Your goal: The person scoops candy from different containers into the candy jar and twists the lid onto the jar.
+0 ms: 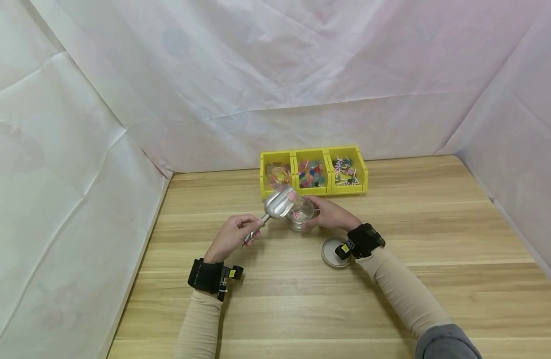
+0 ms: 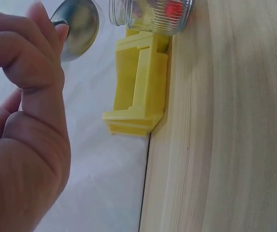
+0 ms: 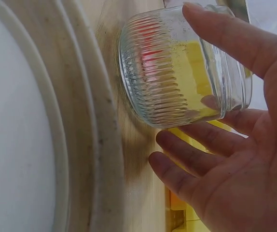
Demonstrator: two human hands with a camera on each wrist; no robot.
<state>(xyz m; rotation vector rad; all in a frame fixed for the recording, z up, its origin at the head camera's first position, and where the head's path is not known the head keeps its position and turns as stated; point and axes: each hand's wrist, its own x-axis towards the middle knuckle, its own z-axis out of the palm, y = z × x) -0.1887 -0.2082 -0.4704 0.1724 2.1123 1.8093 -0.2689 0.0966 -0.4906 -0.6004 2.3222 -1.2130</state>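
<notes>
My left hand (image 1: 230,236) grips the handle of a metal scoop (image 1: 277,204), whose bowl is up beside the mouth of a glass jar. A pink piece of candy (image 1: 292,196) shows at the scoop's front edge. My right hand (image 1: 335,214) holds the ribbed glass jar (image 3: 153,72) from the right, thumb on one side and fingers on the other. The jar stands upright on the table with a red-and-white swirled candy (image 1: 297,215) at its bottom. In the left wrist view the scoop (image 2: 78,31) is only partly visible behind the fingers.
A round lid (image 1: 329,253) lies on the wooden table (image 1: 275,309) under my right wrist. Behind the jar, three joined yellow bins (image 1: 331,191) hold colourful candies, many on little sticks. White cloth (image 1: 275,75) hangs at the back and both sides.
</notes>
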